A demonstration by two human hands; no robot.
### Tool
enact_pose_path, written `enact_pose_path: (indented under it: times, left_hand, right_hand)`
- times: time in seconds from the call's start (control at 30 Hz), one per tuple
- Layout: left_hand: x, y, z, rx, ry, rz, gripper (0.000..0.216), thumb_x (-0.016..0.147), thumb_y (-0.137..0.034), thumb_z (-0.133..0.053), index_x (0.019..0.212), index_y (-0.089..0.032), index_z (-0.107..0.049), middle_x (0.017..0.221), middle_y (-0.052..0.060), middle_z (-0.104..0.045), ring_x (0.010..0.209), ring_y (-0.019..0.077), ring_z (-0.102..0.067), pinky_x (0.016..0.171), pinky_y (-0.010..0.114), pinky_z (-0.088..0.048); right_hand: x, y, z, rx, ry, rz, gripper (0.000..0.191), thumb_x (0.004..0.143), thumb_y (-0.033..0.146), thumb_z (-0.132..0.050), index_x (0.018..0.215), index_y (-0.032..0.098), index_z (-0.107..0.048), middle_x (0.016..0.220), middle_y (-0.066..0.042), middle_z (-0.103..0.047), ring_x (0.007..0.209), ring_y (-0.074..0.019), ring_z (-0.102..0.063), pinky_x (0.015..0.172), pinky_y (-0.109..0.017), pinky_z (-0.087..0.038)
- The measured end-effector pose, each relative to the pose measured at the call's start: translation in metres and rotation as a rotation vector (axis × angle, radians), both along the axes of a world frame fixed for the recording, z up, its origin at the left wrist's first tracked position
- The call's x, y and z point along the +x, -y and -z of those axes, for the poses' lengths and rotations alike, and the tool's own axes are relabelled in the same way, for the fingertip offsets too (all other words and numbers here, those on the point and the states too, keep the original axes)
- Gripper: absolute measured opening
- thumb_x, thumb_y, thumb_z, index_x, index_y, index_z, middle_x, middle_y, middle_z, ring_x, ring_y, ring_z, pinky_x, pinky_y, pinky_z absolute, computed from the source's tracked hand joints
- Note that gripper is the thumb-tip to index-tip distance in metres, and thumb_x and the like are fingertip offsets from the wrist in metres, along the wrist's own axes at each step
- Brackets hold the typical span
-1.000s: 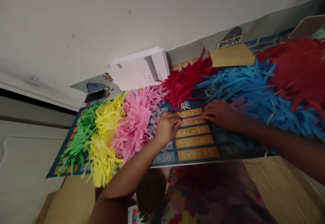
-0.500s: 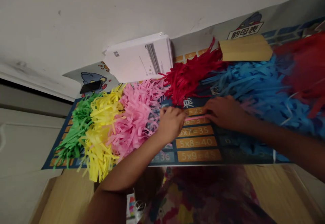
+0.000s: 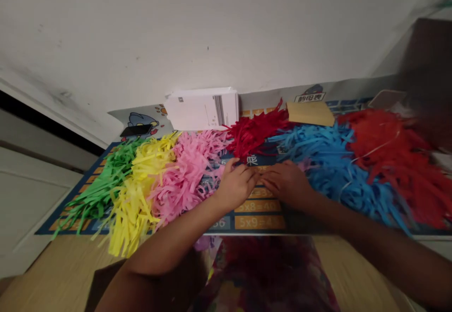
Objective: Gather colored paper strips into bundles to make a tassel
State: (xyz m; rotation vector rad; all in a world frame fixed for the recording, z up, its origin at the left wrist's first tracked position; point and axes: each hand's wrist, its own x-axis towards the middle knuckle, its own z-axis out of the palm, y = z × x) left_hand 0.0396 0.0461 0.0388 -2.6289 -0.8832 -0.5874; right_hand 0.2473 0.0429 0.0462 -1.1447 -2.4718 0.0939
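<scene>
My left hand and my right hand meet fingertip to fingertip over a mat printed with sums. The fingers of both are closed in a pinch. The thin pink strip seen stretched between them a moment ago is now hidden by the fingers. Left of my left hand lies a heap of pink strips. Just beyond the hands is a dark red bundle of strips. A heap of blue strips lies beside my right hand.
Yellow strips and green strips lie at the left, some hanging over the front edge. A phone rests behind them. A white box and a yellow paper piece stand near the wall. Bright red strips spread at the right.
My hands have come together, closing the gap where the pink strip showed. The camera view has shifted, bringing more of the right side into sight.
</scene>
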Motion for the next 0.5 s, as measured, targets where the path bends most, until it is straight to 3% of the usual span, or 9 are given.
enact_pose_path:
  times: [0.07,0.13,0.2,0.23,0.37,0.5]
  left_hand:
    - [-0.007,0.02,-0.022,0.053,0.121,0.056,0.022,0.101,-0.02,-0.047,0.111,-0.023,-0.067,0.103,0.001,-0.075,0.095,0.016,-0.063,0.107,0.045,-0.028]
    - [-0.012,0.039,-0.041,0.071,0.223,0.122,0.023,0.1,-0.018,-0.05,0.115,-0.024,-0.066,0.097,0.0,-0.077,0.09,0.0143,-0.066,0.109,0.043,-0.029]
    - [-0.013,0.054,-0.051,0.061,0.327,0.167,0.022,0.096,-0.015,-0.056,0.114,-0.024,-0.066,0.092,-0.002,-0.077,0.085,0.0131,-0.068,0.108,0.042,-0.032]
    - [-0.012,0.059,-0.052,0.038,0.389,0.168,0.019,0.094,-0.015,-0.059,0.11,-0.023,-0.066,0.09,-0.002,-0.077,0.083,0.0129,-0.068,0.106,0.041,-0.034]
    - [-0.001,0.072,-0.037,-0.173,0.684,0.058,0.01,0.094,-0.02,-0.061,0.096,-0.021,-0.07,0.089,0.002,-0.077,0.082,0.0142,-0.069,0.09,0.036,-0.048]
    - [0.01,0.08,-0.016,-0.295,0.89,-0.061,0.018,0.096,-0.027,-0.057,0.091,-0.022,-0.074,0.081,0.004,-0.075,0.078,0.0158,-0.068,0.076,0.033,-0.053]
  right_hand:
    - [0.001,0.019,-0.014,-0.195,-0.237,0.011,0.025,0.096,0.03,-0.052,0.091,0.019,-0.073,0.092,-0.006,-0.074,0.084,-0.0193,-0.064,0.074,-0.031,-0.04]
    - [0.0,0.034,-0.024,-0.555,-0.557,0.003,0.023,0.09,0.04,-0.061,0.086,0.022,-0.075,0.08,-0.002,-0.072,0.072,-0.0177,-0.063,0.064,-0.028,-0.042]
    - [-0.003,0.044,-0.027,-0.874,-0.816,-0.006,0.025,0.079,0.047,-0.072,0.075,0.022,-0.073,0.065,0.001,-0.066,0.059,-0.015,-0.057,0.055,-0.026,-0.04]
    - [-0.006,0.048,-0.026,-0.963,-0.918,-0.009,0.026,0.074,0.047,-0.076,0.07,0.022,-0.072,0.062,0.002,-0.063,0.057,-0.0139,-0.055,0.055,-0.025,-0.04]
    - [-0.026,0.064,-0.01,-1.025,-1.334,0.051,0.026,0.063,0.043,-0.086,0.063,0.021,-0.071,0.068,0.001,-0.063,0.064,-0.0129,-0.056,0.062,-0.025,-0.046]
    - [-0.044,0.081,0.002,-1.17,-1.57,0.21,0.03,0.055,0.041,-0.091,0.064,0.02,-0.071,0.059,0.002,-0.058,0.049,-0.0088,-0.047,0.048,-0.022,-0.041]
